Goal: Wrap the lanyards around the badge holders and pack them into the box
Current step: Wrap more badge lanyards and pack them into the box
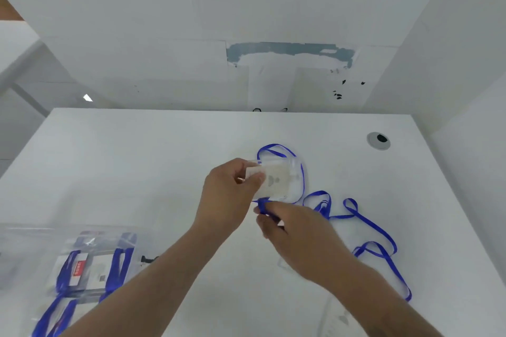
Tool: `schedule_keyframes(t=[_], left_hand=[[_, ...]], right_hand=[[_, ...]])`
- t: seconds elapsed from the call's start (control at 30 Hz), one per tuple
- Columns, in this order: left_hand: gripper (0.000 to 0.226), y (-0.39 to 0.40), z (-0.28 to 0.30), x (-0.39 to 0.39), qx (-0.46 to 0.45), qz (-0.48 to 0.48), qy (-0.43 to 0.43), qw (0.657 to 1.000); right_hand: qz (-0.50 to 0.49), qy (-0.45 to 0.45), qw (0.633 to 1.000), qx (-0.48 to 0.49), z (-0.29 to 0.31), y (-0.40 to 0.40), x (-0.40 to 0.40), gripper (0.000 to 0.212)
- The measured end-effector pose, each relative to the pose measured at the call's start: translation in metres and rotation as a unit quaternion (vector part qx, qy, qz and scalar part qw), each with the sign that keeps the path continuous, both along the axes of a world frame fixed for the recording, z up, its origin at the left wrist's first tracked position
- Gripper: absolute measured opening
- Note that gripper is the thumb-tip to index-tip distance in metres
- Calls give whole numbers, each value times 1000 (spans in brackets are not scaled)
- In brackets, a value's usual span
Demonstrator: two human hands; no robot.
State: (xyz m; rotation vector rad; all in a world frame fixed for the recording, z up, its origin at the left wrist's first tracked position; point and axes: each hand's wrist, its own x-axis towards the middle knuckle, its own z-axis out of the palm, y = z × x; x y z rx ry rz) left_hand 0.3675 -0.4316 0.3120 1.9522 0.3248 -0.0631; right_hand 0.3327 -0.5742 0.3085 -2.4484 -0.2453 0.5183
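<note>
Clear badge holder held above white table, pinched at left edge by left hand. Blue lanyard pinched near holder by right hand; rest trailed loose over table at right. Wrapped holders seen lower left under clear plastic, partly cut off. Cable grommet noted far right. White walls behind. Holder's print blurred.

Little can be read. A red label on a wrapped badge in the clear box, near the table's front left corner, bears white letters set sideways, too blurred to make out. The held badge holder shows only a faint grey mark.
</note>
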Motion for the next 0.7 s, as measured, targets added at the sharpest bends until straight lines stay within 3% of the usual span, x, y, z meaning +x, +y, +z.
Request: schedule_keyframes(t=[0.1, 0.2, 0.27, 0.33, 0.43, 0.53, 0.6, 0.7], left_hand=[[13, 19, 5, -5, 126, -88, -15, 988], [16, 37, 13, -9, 167, -172, 23, 971], [13, 46, 19, -13, 147, -232, 69, 959], [11, 54, 26, -19, 50, -268, 118, 955], [10, 60, 37, -28, -171, -210, 149, 951], [13, 62, 41, -29, -321, -80, 140, 933], [12, 65, 36, -25, -303, 11, 119, 946], [7, 75, 28, -25, -98, 42, 65, 992]], right_hand=[[12, -19, 1000, -15, 28, -13, 12, 16], [22, -43, 998, 29, 46, -25, 30, 13], [10, -51, 995, 80, 55, -30, 41, 7], [-19, -39, 989, 142, 57, -30, 47, 6], [-101, 15, 964, 244, 44, -20, 45, 15], [-127, 40, 971, 199, 22, 2, 19, 38], [-51, 28, 985, 163, 17, 20, -7, 39], [95, -7, 994, 60, 23, 34, -38, 24]])
